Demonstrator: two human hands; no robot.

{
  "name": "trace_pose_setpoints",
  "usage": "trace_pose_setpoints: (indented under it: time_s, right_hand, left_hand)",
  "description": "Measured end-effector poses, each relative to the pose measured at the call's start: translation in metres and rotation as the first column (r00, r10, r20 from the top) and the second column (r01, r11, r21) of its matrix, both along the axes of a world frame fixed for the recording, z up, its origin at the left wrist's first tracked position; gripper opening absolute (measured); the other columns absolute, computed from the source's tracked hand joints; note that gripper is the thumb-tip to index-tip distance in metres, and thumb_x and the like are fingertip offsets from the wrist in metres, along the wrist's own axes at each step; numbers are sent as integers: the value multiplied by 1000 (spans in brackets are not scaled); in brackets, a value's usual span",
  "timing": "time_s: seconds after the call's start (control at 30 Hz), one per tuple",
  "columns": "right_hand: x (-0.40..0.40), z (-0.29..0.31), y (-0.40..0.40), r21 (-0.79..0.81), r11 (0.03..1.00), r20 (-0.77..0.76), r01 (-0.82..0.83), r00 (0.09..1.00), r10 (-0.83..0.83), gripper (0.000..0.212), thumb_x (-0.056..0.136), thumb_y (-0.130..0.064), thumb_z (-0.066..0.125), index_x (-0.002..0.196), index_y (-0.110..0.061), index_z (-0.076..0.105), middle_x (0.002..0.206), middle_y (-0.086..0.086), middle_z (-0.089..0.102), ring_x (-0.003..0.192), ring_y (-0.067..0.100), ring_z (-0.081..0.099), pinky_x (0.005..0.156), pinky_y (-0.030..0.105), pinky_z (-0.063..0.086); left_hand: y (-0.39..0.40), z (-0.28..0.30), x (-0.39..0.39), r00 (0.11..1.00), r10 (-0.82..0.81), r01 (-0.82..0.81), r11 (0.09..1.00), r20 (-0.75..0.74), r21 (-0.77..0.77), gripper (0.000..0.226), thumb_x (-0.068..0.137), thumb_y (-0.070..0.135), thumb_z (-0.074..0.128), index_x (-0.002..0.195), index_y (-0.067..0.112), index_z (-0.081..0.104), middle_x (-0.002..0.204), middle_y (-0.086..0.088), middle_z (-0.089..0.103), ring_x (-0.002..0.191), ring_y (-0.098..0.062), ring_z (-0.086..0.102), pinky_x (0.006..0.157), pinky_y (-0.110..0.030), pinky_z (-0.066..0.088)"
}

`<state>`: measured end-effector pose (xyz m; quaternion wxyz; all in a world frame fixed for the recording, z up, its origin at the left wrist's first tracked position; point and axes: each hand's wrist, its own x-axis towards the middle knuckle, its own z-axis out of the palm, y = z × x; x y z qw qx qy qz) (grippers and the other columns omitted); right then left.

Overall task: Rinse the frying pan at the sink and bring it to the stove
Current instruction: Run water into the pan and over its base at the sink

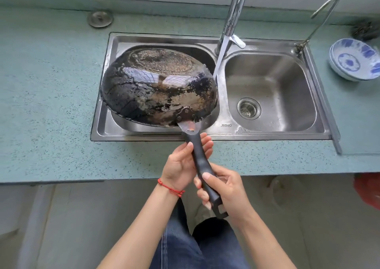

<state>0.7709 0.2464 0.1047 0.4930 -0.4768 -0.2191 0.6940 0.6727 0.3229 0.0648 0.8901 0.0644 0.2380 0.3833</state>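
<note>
The frying pan (158, 88) hangs upside down over the sink's (265, 133) left basin, its handle running toward five o'clock, right hand (224, 188) curled around it, left hand (185, 164) cradling it with loosely spread fingers.

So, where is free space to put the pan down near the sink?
Bare counter lies left of the sink, below the round metal cap. The right basin holds nothing. Right of it is crowded: bowls.
</note>
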Motion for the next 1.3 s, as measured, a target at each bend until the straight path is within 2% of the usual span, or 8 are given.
trace_pose_setpoints:
  time_s: [0.23,0.33,0.53,0.7,0.77,0.9,1.03,1.3]
  right_hand:
    - [-2,1,8,27,996,-20,-85,996,86,16,75,-8,63,87,1,57,62,7,56,41,14,47,35,20,41]
    - [-1,5,11,30,984,88,-178,981,175,10,75,-6,63,79,0,55,53,3,58,36,13,49,36,19,42]
    - [-4,5,18,-72,977,298,-202,930,214,19,79,1,64,92,-13,61,67,5,62,50,13,61,46,26,54]
    - [-20,-4,16,-43,984,620,-174,768,163,14,76,-26,55,89,-22,58,65,-11,57,58,14,52,54,38,48]
    - [-28,-7,15,18,992,708,-126,702,76,11,76,-31,55,87,-32,57,64,-15,56,58,11,48,58,33,43]
    - [-37,-5,16,97,995,560,-1,827,-54,9,75,-22,62,81,-29,64,64,-13,54,60,4,45,56,18,38]
    - [-33,-2,16,76,997,367,26,929,-52,23,72,-14,66,83,4,59,47,-15,33,40,4,28,39,13,26]
    - [-32,4,15,-1,1000,99,-19,995,19,5,73,-12,62,78,-13,63,40,-5,38,33,8,27,34,14,21]
  left_hand:
    - [11,10,-17,990,24,-8,993,-138,116,40,62,18,77,94,-1,63,75,-6,70,68,-15,66,66,-25,55]
    - [11,16,-20,965,58,-11,983,-254,182,23,73,10,56,92,-3,60,69,-5,69,64,-15,65,63,-24,55]
    - [12,21,-24,860,126,14,963,-494,269,10,79,5,56,79,-1,64,62,-3,69,57,-16,64,59,-23,55]
    - [17,20,-19,787,203,-19,952,-583,306,22,83,0,54,67,6,67,58,-1,68,54,-15,64,58,-22,55]
    - [19,20,-19,783,215,-24,948,-584,317,27,83,0,54,63,10,69,57,-1,69,54,-15,64,58,-22,55]
    - [19,20,-21,776,214,-30,952,-593,304,22,83,0,55,65,6,66,56,-1,68,53,-14,63,56,-21,54]
    - [18,23,-20,817,194,-58,964,-543,258,7,75,5,60,70,0,62,56,0,65,52,-12,61,55,-18,52]
    - [16,26,-18,970,108,-126,989,-217,-71,23,70,19,54,85,2,60,61,0,64,54,-8,62,53,-16,52]
